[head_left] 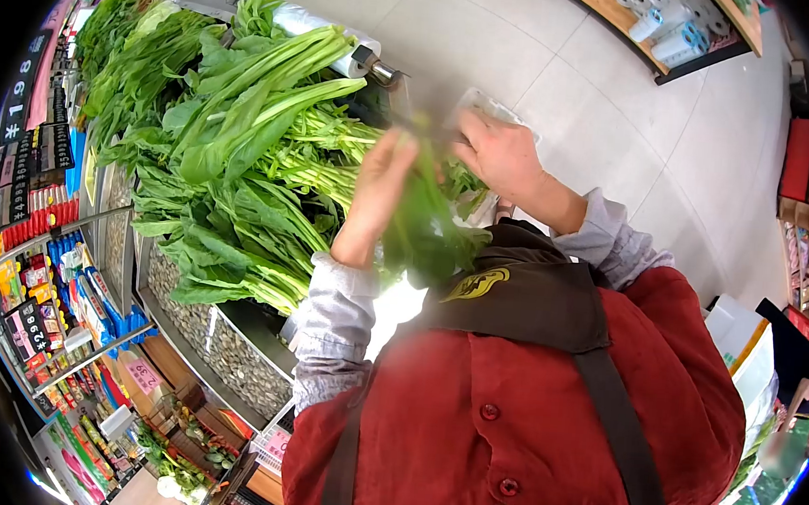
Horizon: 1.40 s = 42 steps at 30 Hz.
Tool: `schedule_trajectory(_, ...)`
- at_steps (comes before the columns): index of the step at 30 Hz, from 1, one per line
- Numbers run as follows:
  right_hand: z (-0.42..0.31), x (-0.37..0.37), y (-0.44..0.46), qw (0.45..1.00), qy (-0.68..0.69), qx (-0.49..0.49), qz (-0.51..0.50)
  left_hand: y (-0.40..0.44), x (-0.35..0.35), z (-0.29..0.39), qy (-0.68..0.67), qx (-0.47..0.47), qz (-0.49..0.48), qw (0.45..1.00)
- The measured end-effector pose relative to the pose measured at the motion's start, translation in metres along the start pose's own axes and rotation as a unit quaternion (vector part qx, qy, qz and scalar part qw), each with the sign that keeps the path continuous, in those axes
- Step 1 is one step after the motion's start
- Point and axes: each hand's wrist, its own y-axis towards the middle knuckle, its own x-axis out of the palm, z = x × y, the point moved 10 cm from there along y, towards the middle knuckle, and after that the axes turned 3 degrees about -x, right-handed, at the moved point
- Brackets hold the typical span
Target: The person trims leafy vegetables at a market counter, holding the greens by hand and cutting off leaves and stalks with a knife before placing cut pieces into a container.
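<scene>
Leafy greens with pale green stems lie piled on the display at the left. My left hand is beside the pile, its fingers closed on a bunch of greens that hangs blurred in front of my apron. To the right of it, my right hand is bent inward near the top of that bunch, with its fingertips partly hidden and smeared. Just behind the right hand shows part of a clear plastic container. What the right hand holds, if anything, cannot be made out.
A roll of clear plastic bags on a metal holder stands behind the greens. Metal-edged trays of pebbles run along the lower left. Shelves of packaged goods line the far left. A wooden shelf stands at the top right.
</scene>
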Motion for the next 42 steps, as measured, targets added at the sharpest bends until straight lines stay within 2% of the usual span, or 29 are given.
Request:
schedule_trajectory(6,0.000,0.007,0.005,1.000,0.000,0.018,-0.023,0.002,-0.005,-0.004,0.031,-0.017,0.031,0.999)
schedule_trajectory(8,0.000,0.008,0.007,1.000,0.000,0.022,-0.022,0.007,-0.007,-0.006,0.093,-0.008,0.018,0.996)
schedule_trajectory(11,0.010,0.009,0.006,1.000,0.006,0.011,-0.010,0.007,-0.007,0.000,0.056,-0.002,0.018,0.998)
schedule_trajectory(13,0.039,0.031,-0.003,0.989,-0.032,0.092,-0.111,0.005,-0.002,0.015,0.064,0.017,0.007,0.998)
schedule_trajectory(15,0.037,0.028,-0.006,0.993,-0.009,0.085,-0.077,0.006,0.002,0.020,0.068,0.035,-0.002,0.997)
schedule_trajectory(17,0.034,0.017,-0.003,0.996,0.014,0.077,-0.042,0.012,0.005,0.012,0.066,-0.004,-0.008,0.998)
schedule_trajectory(19,0.045,0.010,-0.001,0.984,0.132,0.122,-0.011,0.016,0.004,0.010,0.038,-0.001,-0.033,0.999)
schedule_trajectory(21,0.052,0.007,-0.006,0.984,0.142,0.106,-0.004,0.014,0.009,0.012,-0.051,0.009,-0.104,0.993)
schedule_trajectory(23,0.059,0.005,-0.011,0.985,0.156,0.079,0.008,0.013,0.005,0.025,-0.021,0.026,-0.134,0.990)
schedule_trajectory(25,0.069,0.004,-0.024,0.983,0.162,0.088,0.018,-0.003,0.016,0.058,0.194,0.069,-0.162,0.965)
schedule_trajectory(26,0.073,0.004,-0.028,0.982,0.166,0.088,0.021,-0.015,0.019,0.076,0.244,0.053,-0.158,0.955)
schedule_trajectory(27,0.079,0.008,-0.035,0.978,0.178,0.110,0.002,-0.028,0.033,0.112,0.369,0.115,-0.163,0.908)
schedule_trajectory(29,0.084,0.014,-0.044,0.972,0.193,0.130,-0.015,-0.045,0.034,0.146,0.504,0.111,-0.133,0.846)
schedule_trajectory(30,0.084,0.019,-0.048,0.971,0.200,0.130,-0.021,-0.049,0.028,0.166,0.644,0.121,-0.058,0.753)
schedule_trajectory(31,0.085,0.025,-0.053,0.969,0.207,0.130,-0.026,-0.051,0.020,0.184,0.762,0.127,0.018,0.635)
schedule_trajectory(33,0.091,0.045,-0.069,0.965,0.224,0.136,-0.023,-0.034,-0.013,0.210,0.860,0.071,0.166,0.477)
schedule_trajectory(34,0.090,0.055,-0.074,0.964,0.223,0.139,-0.036,-0.029,-0.014,0.224,0.885,0.128,0.206,0.398)
schedule_trajectory(36,0.090,0.071,-0.083,0.956,0.247,0.147,-0.069,-0.001,-0.031,0.241,0.887,0.175,0.253,0.345)
schedule_trajectory(37,0.089,0.072,-0.086,0.956,0.247,0.145,-0.065,0.016,-0.045,0.244,0.887,0.178,0.253,0.343)
schedule_trajectory(39,0.084,0.079,-0.091,0.956,0.235,0.146,-0.099,0.041,-0.047,0.247,0.874,0.293,0.218,0.320)
schedule_trajectory(42,0.074,0.064,-0.089,0.953,0.248,0.152,-0.084,0.078,-0.052,0.239,0.882,0.322,0.177,0.295)
